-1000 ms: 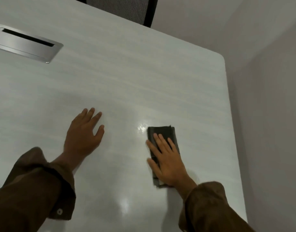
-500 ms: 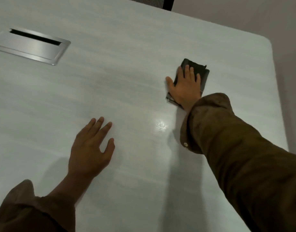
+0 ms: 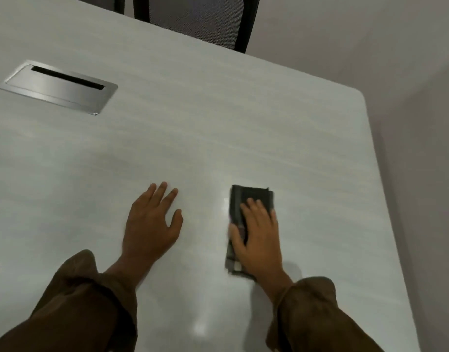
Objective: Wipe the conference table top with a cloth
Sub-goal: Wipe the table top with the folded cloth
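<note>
The one recessed metal cable hatch [image 3: 56, 87], upper left of the frame, sits flush in the pale tabletop [image 3: 218, 123] with its lid down; only a dark slot shows, and its contents are hidden. One folded dark cloth [image 3: 251, 196] lies flat at lower right of centre, pressed down by the right hand [image 3: 259, 237], fingers straight on top. Half a second ago that hand held the cloth far up the tabletop; it has since drawn back. The left hand [image 3: 152, 224] stays flat, released, grasping nothing. One mesh-backed chair [image 3: 198, 19] stands at the top edge.
</note>
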